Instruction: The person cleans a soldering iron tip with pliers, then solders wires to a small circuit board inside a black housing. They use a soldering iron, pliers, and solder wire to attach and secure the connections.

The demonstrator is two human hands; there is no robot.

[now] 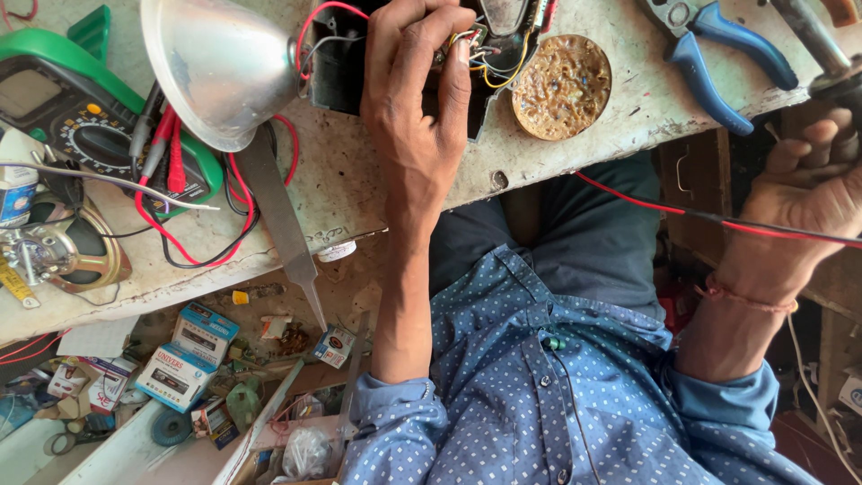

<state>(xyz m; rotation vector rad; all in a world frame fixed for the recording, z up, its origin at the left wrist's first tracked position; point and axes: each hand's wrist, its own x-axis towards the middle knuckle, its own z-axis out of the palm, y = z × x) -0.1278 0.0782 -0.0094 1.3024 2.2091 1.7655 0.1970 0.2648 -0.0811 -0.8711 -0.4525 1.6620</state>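
I see the left hand (417,99) resting on the black case (346,63) at the table's (359,193) far edge, fingertips pressed onto the small coloured wires (480,49) inside it. Just right of the case sits the round flux tin (562,87); further right, blue pliers (718,54). The right hand (808,180), well right of the case and off the table, is closed around a soldering iron (822,45). A red-black cable (682,211) runs across below it. Left of the case: silver reflector (220,63), green multimeter (81,117).

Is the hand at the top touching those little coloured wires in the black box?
Touching. The head view shows the left hand reaching into the black box, fingertips pressed on the coloured wires.
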